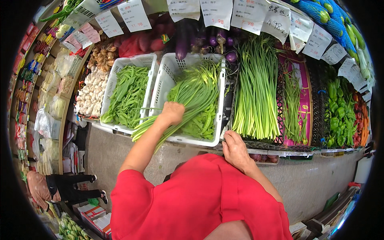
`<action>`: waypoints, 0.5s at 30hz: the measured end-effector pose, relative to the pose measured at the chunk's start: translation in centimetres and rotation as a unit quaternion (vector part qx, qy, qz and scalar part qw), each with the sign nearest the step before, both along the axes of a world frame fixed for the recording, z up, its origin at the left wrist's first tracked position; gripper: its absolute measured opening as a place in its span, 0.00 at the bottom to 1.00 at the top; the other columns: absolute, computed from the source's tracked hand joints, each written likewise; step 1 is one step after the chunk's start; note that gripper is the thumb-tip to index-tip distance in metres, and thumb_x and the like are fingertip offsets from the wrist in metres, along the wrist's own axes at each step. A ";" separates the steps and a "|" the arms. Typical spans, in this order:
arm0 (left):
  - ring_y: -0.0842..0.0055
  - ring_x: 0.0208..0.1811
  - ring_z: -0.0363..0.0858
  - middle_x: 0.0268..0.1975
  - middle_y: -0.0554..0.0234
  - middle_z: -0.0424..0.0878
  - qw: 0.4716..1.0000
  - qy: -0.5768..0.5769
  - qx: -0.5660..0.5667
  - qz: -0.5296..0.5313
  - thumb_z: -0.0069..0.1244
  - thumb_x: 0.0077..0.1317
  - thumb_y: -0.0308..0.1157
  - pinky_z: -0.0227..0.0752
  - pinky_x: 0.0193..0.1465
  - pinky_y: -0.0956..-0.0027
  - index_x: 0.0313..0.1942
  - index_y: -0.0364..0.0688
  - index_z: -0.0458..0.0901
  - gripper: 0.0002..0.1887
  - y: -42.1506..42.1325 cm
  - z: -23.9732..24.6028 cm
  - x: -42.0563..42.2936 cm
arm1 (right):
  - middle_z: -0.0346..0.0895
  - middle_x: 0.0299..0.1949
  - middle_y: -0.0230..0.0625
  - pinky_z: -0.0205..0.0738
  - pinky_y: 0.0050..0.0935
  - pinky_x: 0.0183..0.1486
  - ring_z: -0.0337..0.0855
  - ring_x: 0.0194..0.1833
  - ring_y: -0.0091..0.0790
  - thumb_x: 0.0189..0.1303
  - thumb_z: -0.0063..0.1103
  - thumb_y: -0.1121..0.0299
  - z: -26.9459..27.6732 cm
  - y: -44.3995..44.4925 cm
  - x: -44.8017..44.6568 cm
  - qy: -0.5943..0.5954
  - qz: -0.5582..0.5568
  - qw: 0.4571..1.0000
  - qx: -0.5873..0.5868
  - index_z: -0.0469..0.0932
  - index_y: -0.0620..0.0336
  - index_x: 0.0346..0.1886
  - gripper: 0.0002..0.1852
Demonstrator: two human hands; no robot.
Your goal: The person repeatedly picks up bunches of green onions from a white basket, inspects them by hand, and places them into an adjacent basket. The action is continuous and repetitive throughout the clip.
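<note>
My left hand (173, 113) grips a bunch of long green allium stalks (192, 93), which look like garlic scapes. The bunch lies slantwise over a white plastic basket (156, 90), its cut ends sticking out past the front left corner. Beneath it are flat green pea pods (207, 121). My right hand (235, 150) is at the front edge of the display, just right of that basket, with its fingers curled. Whether those fingers hold the edge is unclear. Behind it stands a thick row of similar long stalks (256, 90) in a black crate.
To the left are another white basket of pea pods (129, 96) and garlic bulbs (91, 90). Eggplants (181, 42) lie behind, under hanging price cards (217, 12). Thin green beans (291, 111) and green peppers (336, 105) fill the right side. A person (60, 187) is at the lower left.
</note>
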State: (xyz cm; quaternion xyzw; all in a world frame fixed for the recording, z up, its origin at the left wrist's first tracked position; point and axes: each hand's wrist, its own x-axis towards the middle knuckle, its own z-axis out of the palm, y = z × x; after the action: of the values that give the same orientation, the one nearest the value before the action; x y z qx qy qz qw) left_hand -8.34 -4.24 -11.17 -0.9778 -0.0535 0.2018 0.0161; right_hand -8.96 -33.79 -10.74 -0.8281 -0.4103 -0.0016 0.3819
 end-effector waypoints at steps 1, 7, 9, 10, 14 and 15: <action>0.56 0.47 0.81 0.41 0.45 0.83 1.000 0.012 -0.004 0.001 0.46 0.54 0.24 0.71 0.49 0.59 0.38 0.36 0.82 0.12 0.2 0.1 0.2 | 0.71 0.44 0.54 0.70 0.41 0.52 0.74 0.46 0.54 0.51 0.57 0.78 -0.1 0.0 0.0 0.000 -0.001 1.000 -0.002 0.73 0.73 0.40 0.12; 0.53 0.48 0.79 0.42 0.40 0.81 0.995 -0.008 -0.098 0.036 0.43 0.52 0.22 0.72 0.51 0.57 0.36 0.32 0.80 0.12 2.0 -1.4 0.0 | 0.71 0.44 0.54 0.70 0.41 0.52 0.74 0.46 0.54 0.52 0.56 0.77 -0.1 -0.1 -0.1 0.006 0.008 1.000 -0.011 0.73 0.73 0.40 0.12; 0.53 0.48 0.79 0.42 0.39 0.81 0.994 0.005 -0.102 0.029 0.43 0.52 0.21 0.72 0.52 0.58 0.36 0.31 0.80 0.12 2.1 -1.0 0.1 | 0.71 0.44 0.54 0.70 0.41 0.52 0.74 0.47 0.54 0.52 0.56 0.77 -0.1 -0.1 -0.2 0.006 0.010 1.000 -0.013 0.73 0.73 0.40 0.12; 0.53 0.48 0.79 0.43 0.39 0.80 0.995 0.027 -0.097 0.024 0.42 0.51 0.21 0.72 0.51 0.58 0.37 0.31 0.79 0.13 1.9 -0.4 0.3 | 0.71 0.44 0.54 0.70 0.41 0.52 0.74 0.47 0.54 0.52 0.56 0.77 -0.1 -0.1 -0.2 0.008 0.011 1.000 -0.014 0.73 0.73 0.40 0.12; 0.52 0.49 0.78 0.43 0.37 0.80 0.996 0.023 -0.087 -0.004 0.42 0.52 0.21 0.72 0.52 0.58 0.39 0.30 0.77 0.13 1.0 1.0 0.4 | 0.71 0.44 0.53 0.70 0.40 0.52 0.73 0.47 0.53 0.52 0.57 0.76 0.0 -0.2 -0.4 0.015 0.013 1.000 -0.019 0.73 0.72 0.40 0.12; 0.52 0.49 0.78 0.43 0.37 0.80 0.996 0.023 -0.086 0.005 0.41 0.52 0.21 0.71 0.52 0.58 0.39 0.30 0.76 0.14 1.1 1.1 0.6 | 0.71 0.44 0.53 0.70 0.40 0.53 0.73 0.47 0.53 0.52 0.57 0.76 -0.2 -0.3 -0.4 0.016 0.011 1.000 -0.019 0.73 0.72 0.40 0.12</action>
State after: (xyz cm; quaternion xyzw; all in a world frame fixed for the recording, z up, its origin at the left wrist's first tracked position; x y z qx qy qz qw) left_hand -7.78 -3.15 -10.07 -0.9704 -0.0407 0.2283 -0.0676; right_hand -9.35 -34.06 -10.91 -0.8305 -0.4132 0.0233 0.3729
